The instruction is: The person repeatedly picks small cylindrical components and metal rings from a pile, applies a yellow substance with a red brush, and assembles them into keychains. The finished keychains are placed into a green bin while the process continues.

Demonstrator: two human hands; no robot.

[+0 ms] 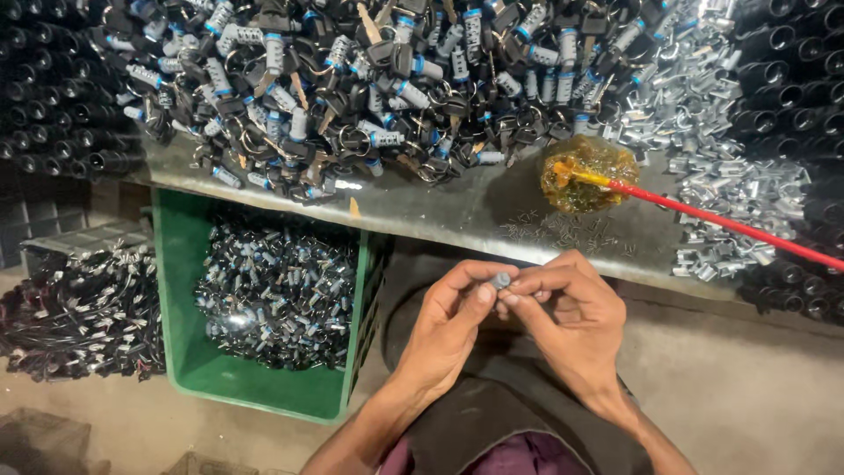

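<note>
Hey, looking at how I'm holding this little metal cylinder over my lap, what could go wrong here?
1. The small metal cylinder is pinched only by the fingertips of the left hand and right hand, out past the metal bench edge; a slip would likely drop it to your lap or the floor.
2. The heap of keys and lock cylinders reaches the bench edge above the green crate; a nudge could spill pieces.
3. The red-handled brush sticks out sideways and might get knocked.

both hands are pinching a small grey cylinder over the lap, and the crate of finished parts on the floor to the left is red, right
Not quite: the crate is green, not red, as the head view shows. The rest holds: the left hand and the right hand pinch a small grey cylinder between their fingertips over the lap, and the crate of metal parts sits on the floor to the left.
</note>
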